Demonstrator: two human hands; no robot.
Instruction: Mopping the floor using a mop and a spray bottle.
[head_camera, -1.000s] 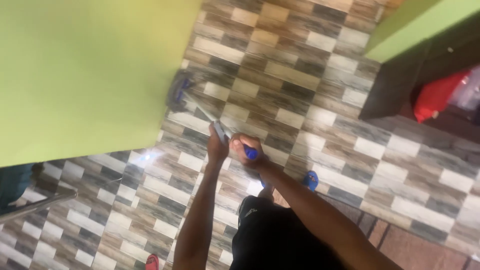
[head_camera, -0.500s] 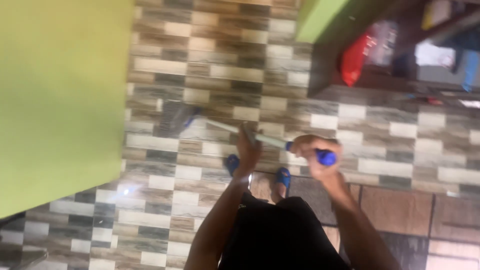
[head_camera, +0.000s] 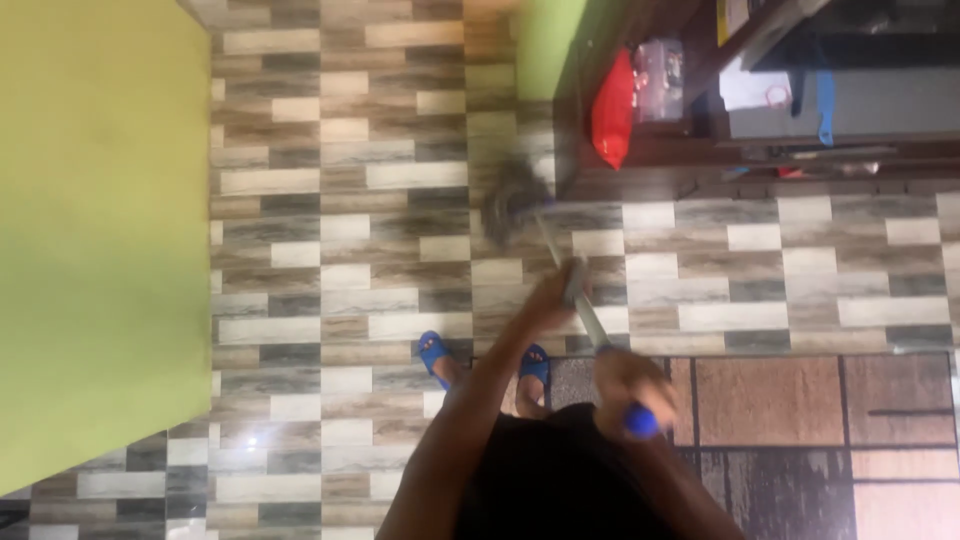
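Mop (head_camera: 575, 290): long pale handle with blue end cap, running from the person's waist out across the tiled floor (head_camera: 330, 200); grey head, blurred, resting on the tiles just before the dark wooden shelf unit (head_camera: 700, 150) and near the foot of the green wall panel (head_camera: 545, 40). Left hand (head_camera: 550, 300): closed around the handle at mid-length, fingers wrapped, arm stretched forward. Right hand (head_camera: 625, 385): closed around the upper end of the handle, just below the blue cap, held close to the body over dark clothing. Blue sandals (head_camera: 432, 352): two, on the feet, standing on the tiles just beside the edge of the brown patterned mat (head_camera: 800, 400). Red bag (head_camera: 612, 125): hanging or leaning at the front of the shelf unit, beside a clear box; cannot tell which. Large green surface (head_camera: 100, 220): filling the left side of the view, bordering the floor along its left edge. Floor pattern: brick-like strips in grey, brown and cream.
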